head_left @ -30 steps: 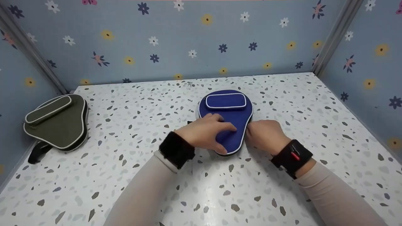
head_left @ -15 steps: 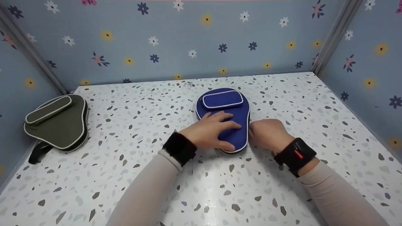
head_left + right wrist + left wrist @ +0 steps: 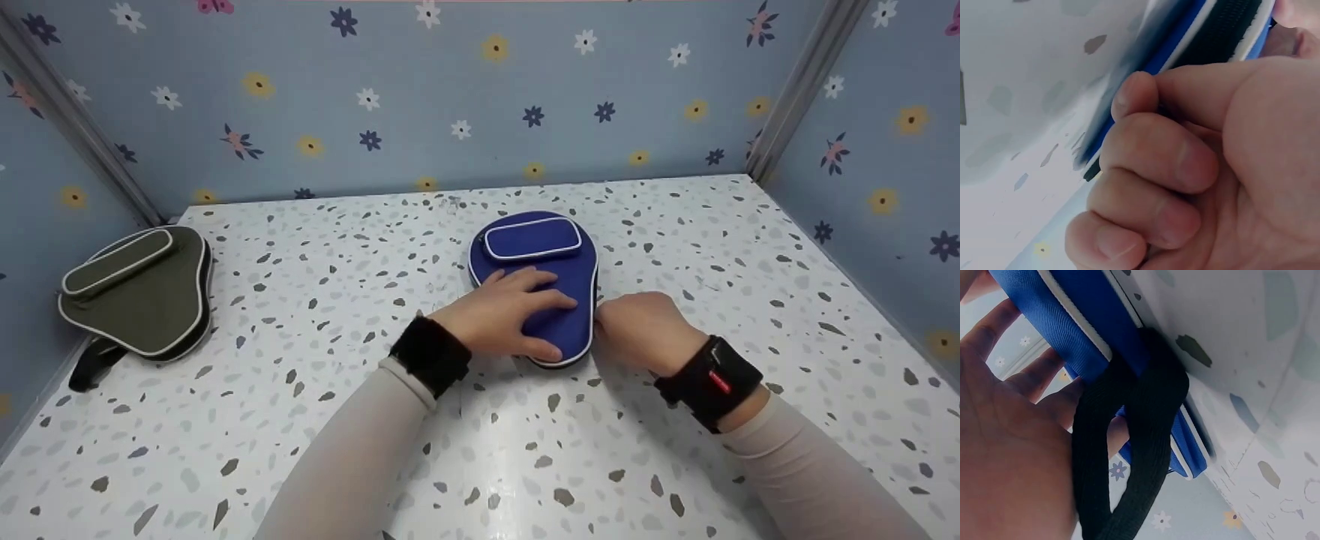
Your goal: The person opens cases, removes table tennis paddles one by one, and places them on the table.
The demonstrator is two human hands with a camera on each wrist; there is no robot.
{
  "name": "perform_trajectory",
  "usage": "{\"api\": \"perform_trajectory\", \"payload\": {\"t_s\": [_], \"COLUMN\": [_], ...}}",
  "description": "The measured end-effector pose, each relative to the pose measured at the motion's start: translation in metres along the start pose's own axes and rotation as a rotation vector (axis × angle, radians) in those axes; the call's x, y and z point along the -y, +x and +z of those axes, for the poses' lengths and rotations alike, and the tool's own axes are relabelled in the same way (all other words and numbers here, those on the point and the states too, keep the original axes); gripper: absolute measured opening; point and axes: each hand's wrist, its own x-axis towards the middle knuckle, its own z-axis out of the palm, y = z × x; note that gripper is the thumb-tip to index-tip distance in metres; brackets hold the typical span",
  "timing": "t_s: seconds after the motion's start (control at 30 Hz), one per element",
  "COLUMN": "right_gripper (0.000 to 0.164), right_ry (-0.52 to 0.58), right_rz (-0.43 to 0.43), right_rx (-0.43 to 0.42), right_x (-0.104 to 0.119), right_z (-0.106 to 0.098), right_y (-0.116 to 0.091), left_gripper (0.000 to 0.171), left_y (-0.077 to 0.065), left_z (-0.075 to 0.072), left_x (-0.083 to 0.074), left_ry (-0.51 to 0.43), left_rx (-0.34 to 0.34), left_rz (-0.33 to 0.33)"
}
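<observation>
A blue table tennis paddle case (image 3: 559, 285) with white piping and a front pocket lies flat on the table. My left hand (image 3: 501, 313) rests on its lower part, fingers spread. In the left wrist view a black strap loop (image 3: 1148, 410) hangs from the case's side, beside that hand. My right hand (image 3: 641, 330) is at the case's right edge, its fingers curled. Thumb and index finger pinch together at the black zipper (image 3: 1216, 34) in the right wrist view; the zipper pull itself is hidden between them.
An olive green paddle case (image 3: 150, 300) with a black strap (image 3: 96, 364) lies at the table's far left, against the side wall. Flowered blue panels (image 3: 420, 67) close off the speckled white table (image 3: 337, 255) at the back and sides.
The blue case has turned slightly and shifted a little left and away. My left hand has slid slightly right over it and spread flatter. The right hand has moved slightly right, staying at the edge.
</observation>
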Motion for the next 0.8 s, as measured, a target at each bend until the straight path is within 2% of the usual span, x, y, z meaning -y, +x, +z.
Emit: {"api": "perform_trajectory", "payload": {"t_s": [0.3, 0.6, 0.8], "right_gripper": [0.028, 0.028, 0.029], "right_ry": [-0.02, -0.003, -0.023], "right_rz": [-0.029, -0.072, -0.028], "right_rx": [0.077, 0.108, 0.106], "right_x": [0.004, 0.005, 0.004], "right_z": [-0.008, -0.014, -0.013], "right_y": [-0.004, -0.008, -0.006], "left_gripper": [0.072, 0.072, 0.072], "left_y": [0.001, 0.001, 0.0], "left_z": [0.001, 0.002, 0.002], "left_x": [0.001, 0.001, -0.007], "left_ry": [0.015, 0.02, 0.051], "left_rx": [-0.01, -0.022, -0.037], "left_rz": [0.004, 0.001, -0.047]}}
